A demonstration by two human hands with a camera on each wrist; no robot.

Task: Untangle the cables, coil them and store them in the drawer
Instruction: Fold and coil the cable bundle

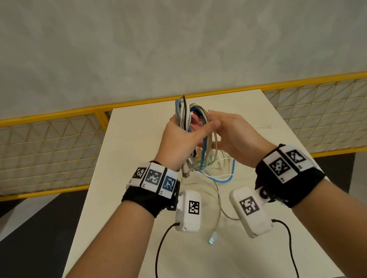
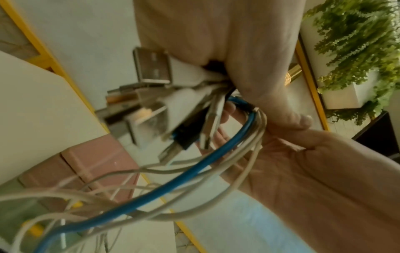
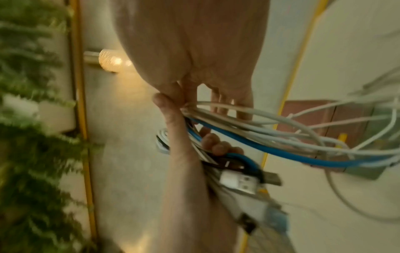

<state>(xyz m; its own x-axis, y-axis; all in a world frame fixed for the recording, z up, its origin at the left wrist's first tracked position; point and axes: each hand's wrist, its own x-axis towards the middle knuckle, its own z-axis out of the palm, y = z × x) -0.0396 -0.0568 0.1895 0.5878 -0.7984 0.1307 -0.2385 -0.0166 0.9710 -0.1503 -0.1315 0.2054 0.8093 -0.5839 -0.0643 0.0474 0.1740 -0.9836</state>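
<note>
Both hands are meeting above the middle of a pale, rectangular worktop (image 1: 136, 146), and they are covering much of what they are holding. The left hand (image 1: 179, 139) is gripping a bundle of white, grey, blue and black cables (image 1: 183, 115), with its fingers curled round the bundle and its thumb pressing across it. The fingertips themselves are hiding behind the bundle in the head view. The right hand (image 1: 236, 133) is closing against the same bundle from the other side; how many strands it is pinching is hard to make out. In the left wrist view, metal USB plugs (image 2: 151, 66) are sticking out below the left hand, blurred. A thick blue cable (image 2: 194, 166) and several thin white ones are looping down from the grip towards the worktop, running out of view at the picture's edge. In the head view, a loose heap of white cable (image 1: 215, 169) is lying on the worktop just under the wrists, partly hidden by them. A yellow wire-mesh fence (image 1: 37, 158) is standing beyond the worktop's far edge.
</note>
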